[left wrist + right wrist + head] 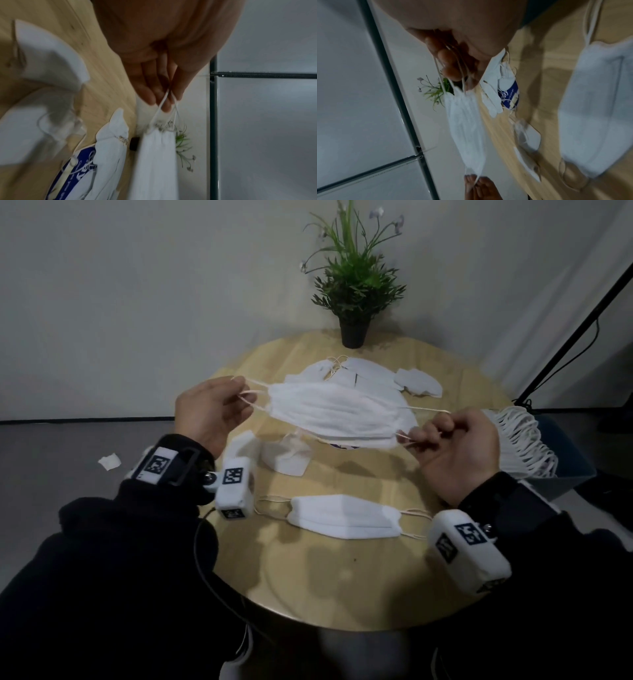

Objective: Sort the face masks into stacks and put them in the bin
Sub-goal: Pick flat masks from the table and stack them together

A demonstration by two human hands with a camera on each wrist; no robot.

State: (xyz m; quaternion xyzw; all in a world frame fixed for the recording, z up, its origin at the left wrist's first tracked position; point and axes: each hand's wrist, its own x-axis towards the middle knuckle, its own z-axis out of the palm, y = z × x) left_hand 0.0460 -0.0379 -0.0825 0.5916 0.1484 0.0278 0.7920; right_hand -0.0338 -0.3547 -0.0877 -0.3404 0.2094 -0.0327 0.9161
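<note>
A white face mask (335,416) hangs stretched above the round wooden table (308,577). My left hand (239,402) pinches the ear loops at its left end, and my right hand (424,436) grips the loops at its right end. In the left wrist view my fingertips (164,97) pinch two loops above the mask (157,162). The right wrist view has curled fingers (452,65) round the loops of the mask (467,128). A flat stack of masks (342,517) lies near the table's front edge. Loose masks (359,374) lie at the back. The grey bin (561,474) at the right holds masks (524,440).
A potted plant (352,289) stands at the table's far edge. Folded masks (287,457) lie under my left hand, beside a blue printed packet (82,169). A paper scrap (109,462) lies on the floor at left. A black stand pole (582,330) slants at right.
</note>
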